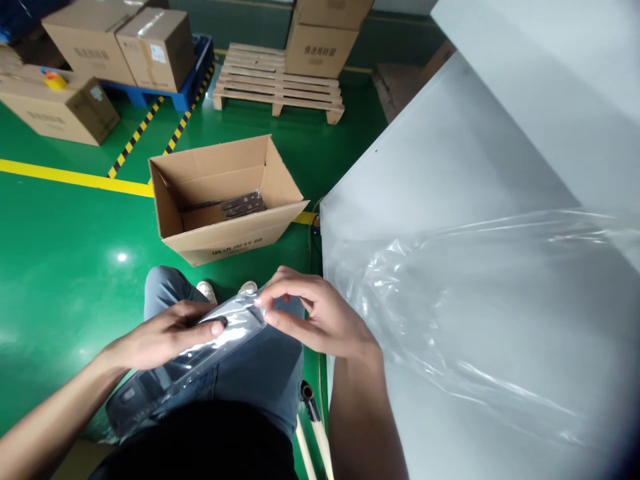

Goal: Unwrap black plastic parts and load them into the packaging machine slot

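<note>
A long dark part in a clear plastic bag lies slantwise over my lap. My left hand is wrapped round its middle, the thumb on top of the plastic. At the upper right end of the bag, my right hand pinches the edge of the plastic between thumb and fingers. Beyond my knees, an open cardboard box on the floor holds several dark wrapped parts at its bottom.
A grey-white surface fills the right side, with a clear plastic sheet across it. Further off are a wooden pallet with stacked cartons, a blue pallet with cartons, and another carton at the left.
</note>
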